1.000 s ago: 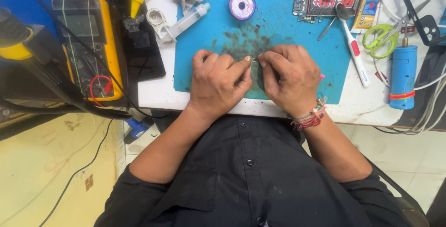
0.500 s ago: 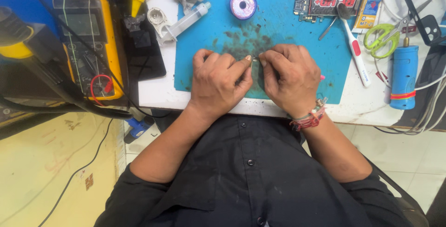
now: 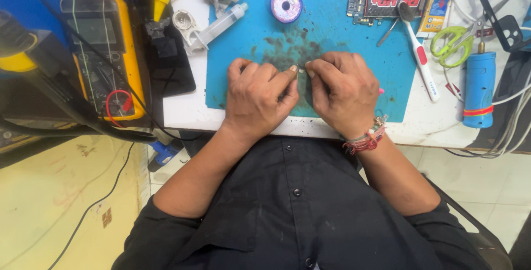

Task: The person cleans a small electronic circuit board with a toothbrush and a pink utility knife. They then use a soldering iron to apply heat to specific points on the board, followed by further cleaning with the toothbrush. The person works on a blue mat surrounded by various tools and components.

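My left hand (image 3: pixel 259 96) & right hand (image 3: pixel 344 92) rest side by side on the blue work mat (image 3: pixel 332 32), fingers curled, thumb tips pinching toward each other at the middle. Something tiny sits betw. the fingertips, too small to tell what; can't say if either hand truly grips it. A bit of pink pokes out at the right hand's outer edge. Dark smudges on the mat just above my knuckles.

Packages/labels: a dark rectangular pack w/ red & white print (image 3: pixel 395 2) lies at the mat's top right, a pale blue-grey flat piece overlapping its top. Beside it, a yellow & blue card (image 3: pixel 440 4) on the white table (image 3: pixel 182 112).

Containers: clear syringe (image 3: pixel 221 21) top left of mat, contents unclear. Blue cylinder w/ red band & brass tip (image 3: pixel 479 87) far right. Purple wire spool (image 3: pixel 286 4) at mat top.

Also: yellow multimeter (image 3: pixel 105 54) left, green-handled scissors (image 3: pixel 453 40), white & red toothbrush (image 3: pixel 417 51).
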